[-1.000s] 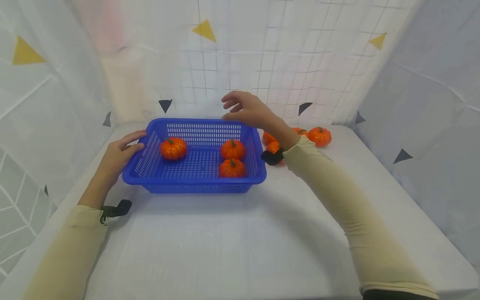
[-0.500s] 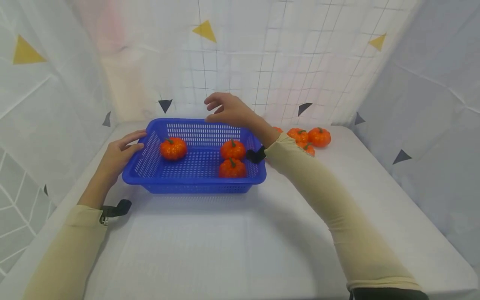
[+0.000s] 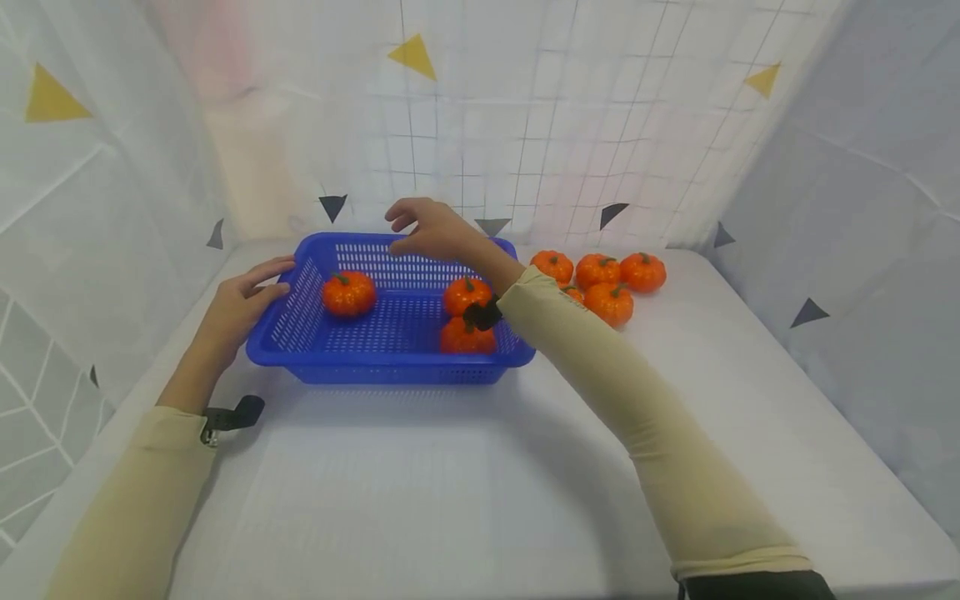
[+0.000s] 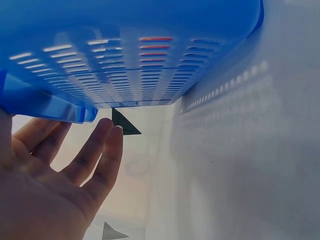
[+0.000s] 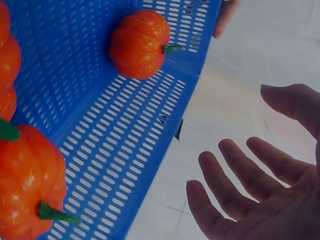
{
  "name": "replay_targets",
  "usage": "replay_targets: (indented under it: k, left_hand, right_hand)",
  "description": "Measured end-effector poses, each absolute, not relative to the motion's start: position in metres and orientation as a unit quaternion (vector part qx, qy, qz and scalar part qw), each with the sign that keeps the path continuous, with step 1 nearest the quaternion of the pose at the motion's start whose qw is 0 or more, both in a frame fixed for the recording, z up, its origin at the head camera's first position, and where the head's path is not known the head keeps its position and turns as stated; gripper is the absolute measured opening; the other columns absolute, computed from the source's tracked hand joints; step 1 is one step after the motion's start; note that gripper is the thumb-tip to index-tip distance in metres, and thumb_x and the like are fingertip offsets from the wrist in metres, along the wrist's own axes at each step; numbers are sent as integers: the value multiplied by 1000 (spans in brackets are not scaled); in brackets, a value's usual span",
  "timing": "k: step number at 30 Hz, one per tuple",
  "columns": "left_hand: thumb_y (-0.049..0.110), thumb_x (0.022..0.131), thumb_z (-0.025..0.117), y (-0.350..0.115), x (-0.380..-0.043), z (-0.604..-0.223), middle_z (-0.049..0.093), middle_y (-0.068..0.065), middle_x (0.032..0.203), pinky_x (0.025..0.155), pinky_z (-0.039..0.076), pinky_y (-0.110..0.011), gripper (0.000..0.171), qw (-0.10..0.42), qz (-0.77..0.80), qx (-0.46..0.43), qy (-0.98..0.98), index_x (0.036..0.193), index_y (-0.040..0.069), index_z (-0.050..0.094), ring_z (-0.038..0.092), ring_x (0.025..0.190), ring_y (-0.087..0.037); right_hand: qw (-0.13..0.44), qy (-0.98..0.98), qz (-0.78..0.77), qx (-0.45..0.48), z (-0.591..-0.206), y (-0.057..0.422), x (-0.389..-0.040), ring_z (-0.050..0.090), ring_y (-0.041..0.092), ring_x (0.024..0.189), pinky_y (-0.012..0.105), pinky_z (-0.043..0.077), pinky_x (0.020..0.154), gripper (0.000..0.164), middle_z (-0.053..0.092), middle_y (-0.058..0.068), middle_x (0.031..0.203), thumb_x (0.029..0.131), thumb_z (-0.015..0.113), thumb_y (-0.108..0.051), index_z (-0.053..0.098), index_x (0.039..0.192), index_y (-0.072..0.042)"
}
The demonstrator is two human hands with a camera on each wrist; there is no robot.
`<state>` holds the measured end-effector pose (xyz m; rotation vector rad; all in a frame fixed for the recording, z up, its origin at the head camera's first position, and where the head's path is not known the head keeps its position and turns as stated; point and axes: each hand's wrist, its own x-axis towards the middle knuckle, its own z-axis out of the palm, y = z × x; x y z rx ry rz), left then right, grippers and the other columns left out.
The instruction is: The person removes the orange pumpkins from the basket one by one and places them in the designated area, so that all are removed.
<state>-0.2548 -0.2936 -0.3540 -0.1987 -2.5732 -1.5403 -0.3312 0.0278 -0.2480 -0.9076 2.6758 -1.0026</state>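
A blue perforated plastic basket (image 3: pixel 390 360) holds three small orange pumpkins with green stems. One pumpkin (image 3: pixel 349 294) sits at its left, and two, a rear pumpkin (image 3: pixel 463 294) and a front pumpkin (image 3: pixel 459 337), at its right. My left hand (image 3: pixel 238 310) rests its fingertips at the basket's left rim; in the left wrist view its fingers (image 4: pixel 102 160) are extended beside the blue wall. Over the basket's back rim hovers my right hand (image 3: pixel 433 232), nothing in it. The right wrist view shows its fingers (image 5: pixel 242 165) spread and relaxed, apart from the rim.
Several more pumpkins (image 3: pixel 609 305) cluster on the white tabletop (image 3: pixel 360 500) right of the basket. White sheeting (image 3: pixel 480 108) with grid lines and coloured triangles encloses the table at the back and sides. My right forearm crosses above the basket's right end.
My right hand has moved left along the basket's back rim and slightly down, uncovering the pumpkins on the right. The left hand and the basket keep their places.
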Motion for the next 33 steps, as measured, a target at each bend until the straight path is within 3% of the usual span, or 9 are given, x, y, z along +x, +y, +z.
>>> replay_targets:
  k: [8, 23, 33]
  left_hand:
    - [37, 109, 56, -293, -252, -355, 38, -7, 165, 115, 33, -61, 54, 68, -510, -70, -855, 157, 14, 49, 37, 148, -39]
    - [38, 109, 56, -297, -251, -356, 37, -5, 165, 115, 33, -61, 54, 67, -505, -61, -858, 157, 15, 49, 36, 148, -39]
    - [34, 109, 56, -297, -253, -358, 38, -6, 165, 115, 33, -61, 52, 69, -509, -63, -856, 156, 14, 50, 36, 148, -39]
  right_hand:
    - [81, 896, -304, -315, -254, 7, -335, 54, 25, 132, 33, 50, 104, 56, 60, 11, 143, 96, 76, -21, 55, 147, -11]
    - [128, 894, -276, -329, -272, -22, -347, 51, 23, 134, 36, 45, 110, 59, 54, 11, 150, 99, 73, -20, 49, 152, -10]
    - [155, 892, -275, -324, -285, -31, -351, 46, 20, 140, 34, 43, 112, 62, 52, 3, 152, 98, 74, -16, 48, 154, -13]
